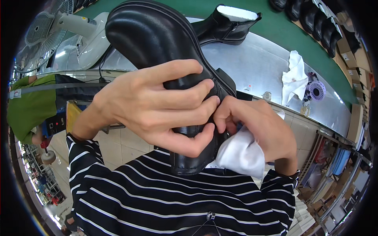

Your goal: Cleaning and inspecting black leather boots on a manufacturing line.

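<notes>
A glossy black ankle boot (153, 33) is held up close to my chest, its toe pointing up and to the left. My left hand (157, 106) wraps over the shaft, the fingertips pressing near the zip on its side. On the boot's right side my right hand (260, 122) has its thumb and forefinger pinched at the zip area. A white cloth (243, 153) is bunched under that hand's curled fingers and hangs against the shaft. What sits between the pinched fingertips is hidden.
Beyond my hands runs a metal worktable (256, 59) bearing another black boot (226, 25), a crumpled white cloth (294, 76) and a small purple fan (316, 91). A large fan (75, 27) stands at left. Several black shoes (311, 19) line the far right. Someone in green (33, 106) is at left.
</notes>
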The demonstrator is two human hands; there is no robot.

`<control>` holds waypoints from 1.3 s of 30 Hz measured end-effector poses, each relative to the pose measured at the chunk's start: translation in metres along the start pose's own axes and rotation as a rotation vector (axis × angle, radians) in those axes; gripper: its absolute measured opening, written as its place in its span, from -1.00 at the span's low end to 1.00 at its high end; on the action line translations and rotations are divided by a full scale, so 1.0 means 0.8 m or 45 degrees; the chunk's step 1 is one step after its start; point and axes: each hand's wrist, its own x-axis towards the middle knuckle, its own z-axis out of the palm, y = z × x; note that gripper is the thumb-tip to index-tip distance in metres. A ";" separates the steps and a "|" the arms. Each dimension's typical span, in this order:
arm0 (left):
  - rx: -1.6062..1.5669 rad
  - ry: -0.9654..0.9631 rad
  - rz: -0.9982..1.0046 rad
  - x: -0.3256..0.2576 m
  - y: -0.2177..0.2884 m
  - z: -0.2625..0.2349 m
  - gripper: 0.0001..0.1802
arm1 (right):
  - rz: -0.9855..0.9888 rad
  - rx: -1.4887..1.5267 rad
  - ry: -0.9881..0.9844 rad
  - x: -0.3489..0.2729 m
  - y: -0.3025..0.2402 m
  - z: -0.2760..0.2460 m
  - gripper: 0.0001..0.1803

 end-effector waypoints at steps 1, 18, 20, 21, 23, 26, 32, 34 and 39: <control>-0.003 0.001 0.001 0.000 0.002 -0.001 -0.72 | 0.002 0.001 0.002 -0.001 0.001 -0.001 -0.58; -0.965 -0.514 -0.090 0.025 -0.028 0.005 -0.53 | 0.035 0.465 -0.094 -0.031 0.055 0.025 -0.71; -1.104 -0.568 -0.133 0.022 -0.030 0.012 -0.48 | 0.036 0.510 -0.111 -0.028 0.054 0.029 -0.77; -1.243 -0.617 -0.170 0.021 -0.033 0.017 -0.43 | 0.005 0.613 -0.086 -0.028 0.062 0.035 -0.80; -1.280 -0.641 -0.171 0.015 -0.032 0.025 -0.35 | -0.023 0.662 -0.105 -0.029 0.073 0.038 -0.82; -1.337 -0.592 -0.235 0.013 -0.031 0.040 -0.37 | -0.118 0.676 -0.085 -0.034 0.089 0.045 -0.84; -1.423 -0.585 -0.233 0.016 -0.029 0.052 -0.40 | -0.205 0.675 0.035 -0.039 0.090 0.049 -0.80; -1.445 -0.568 -0.226 0.017 -0.031 0.050 -0.40 | -0.120 0.876 -0.058 -0.045 0.091 0.051 -0.62; -1.482 -0.514 -0.248 0.016 -0.029 0.051 -0.40 | -0.200 0.595 -0.168 -0.040 0.092 0.036 -0.65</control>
